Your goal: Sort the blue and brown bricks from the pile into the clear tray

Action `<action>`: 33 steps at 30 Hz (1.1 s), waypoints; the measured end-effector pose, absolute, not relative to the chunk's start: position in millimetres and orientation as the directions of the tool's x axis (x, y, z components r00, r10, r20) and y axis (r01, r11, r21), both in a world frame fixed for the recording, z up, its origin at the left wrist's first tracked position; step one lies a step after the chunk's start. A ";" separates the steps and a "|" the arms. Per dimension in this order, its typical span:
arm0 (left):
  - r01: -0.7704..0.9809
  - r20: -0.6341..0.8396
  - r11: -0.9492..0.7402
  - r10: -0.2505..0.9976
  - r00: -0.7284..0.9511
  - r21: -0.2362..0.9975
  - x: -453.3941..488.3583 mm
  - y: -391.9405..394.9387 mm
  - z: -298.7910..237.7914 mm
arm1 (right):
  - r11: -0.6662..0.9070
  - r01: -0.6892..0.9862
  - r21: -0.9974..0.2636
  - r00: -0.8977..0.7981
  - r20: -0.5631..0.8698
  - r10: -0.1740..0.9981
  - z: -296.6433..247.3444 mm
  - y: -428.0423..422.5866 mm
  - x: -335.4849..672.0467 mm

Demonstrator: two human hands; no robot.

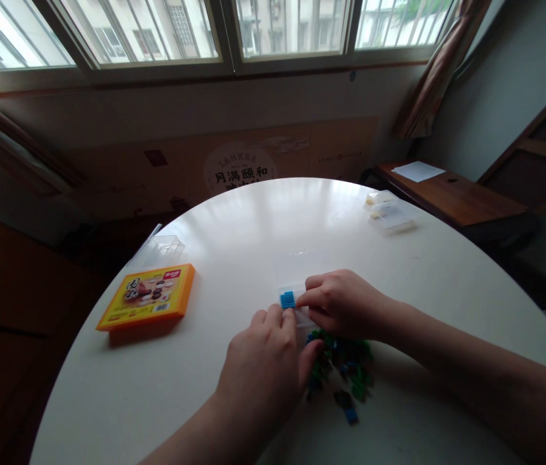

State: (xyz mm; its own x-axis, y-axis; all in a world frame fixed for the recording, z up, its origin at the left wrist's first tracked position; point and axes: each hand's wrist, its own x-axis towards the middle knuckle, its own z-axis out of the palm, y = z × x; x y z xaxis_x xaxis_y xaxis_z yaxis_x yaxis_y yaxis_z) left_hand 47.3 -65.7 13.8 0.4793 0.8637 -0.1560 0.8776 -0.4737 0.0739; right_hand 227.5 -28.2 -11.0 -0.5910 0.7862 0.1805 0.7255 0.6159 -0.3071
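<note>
A small clear plastic box [306, 315] lies on the white table, its transparent lid [299, 268] folded back on the far side. Inside, toward its left, sits a flat block of small blue bricks [287, 299]. My left hand [266, 355] holds the box at its near left corner, fingertips at the blue bricks and thumb apart to the right. From the right, my right hand [338, 300] reaches over the box with its fingers pinched beside the blue bricks; what is between them is hidden. A loose heap of green and blue bricks [360, 384] lies just below both hands.
An orange-yellow game box [150, 294] rests at the left, with a clear plastic tray [164, 245] behind it. Another clear case with pale pieces [389, 210] is at the back right. Beyond the table's rounded edge stands a wooden desk [466, 190] with a paper sheet [418, 171].
</note>
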 end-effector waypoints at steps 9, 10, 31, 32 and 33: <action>0.880 -0.168 -0.468 0.864 0.475 0.082 47.6 -65.8 13.5 | 0.612 0.732 -0.299 -0.591 0.169 0.789 -11.2 -27.7 227.7; 0.882 -0.171 -0.464 0.865 0.471 0.082 47.6 -65.7 13.5 | 0.613 0.732 -0.298 -0.591 0.170 0.788 -11.4 -27.7 227.7; 0.884 -0.188 -0.447 0.864 0.467 0.139 45.6 -62.8 16.7 | 0.633 0.716 -0.296 -0.605 0.191 0.773 -11.4 -28.7 228.6; 0.885 -0.188 -0.445 0.865 0.465 0.139 45.7 -62.6 16.7 | 0.633 0.716 -0.296 -0.605 0.191 0.773 -11.3 -28.8 228.7; 0.885 -0.187 -0.444 0.866 0.464 0.139 45.9 -62.3 16.6 | 0.633 0.715 -0.297 -0.605 0.192 0.773 -11.3 -28.9 228.8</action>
State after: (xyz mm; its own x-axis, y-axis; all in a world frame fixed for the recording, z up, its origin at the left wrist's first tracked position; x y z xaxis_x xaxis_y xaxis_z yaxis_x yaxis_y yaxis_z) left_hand 45.9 -62.3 16.6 0.4637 0.8660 -0.1871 0.8852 -0.4441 0.1387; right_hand 228.8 -28.9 -11.3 -0.6046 0.7730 0.1920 0.7151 0.6330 -0.2966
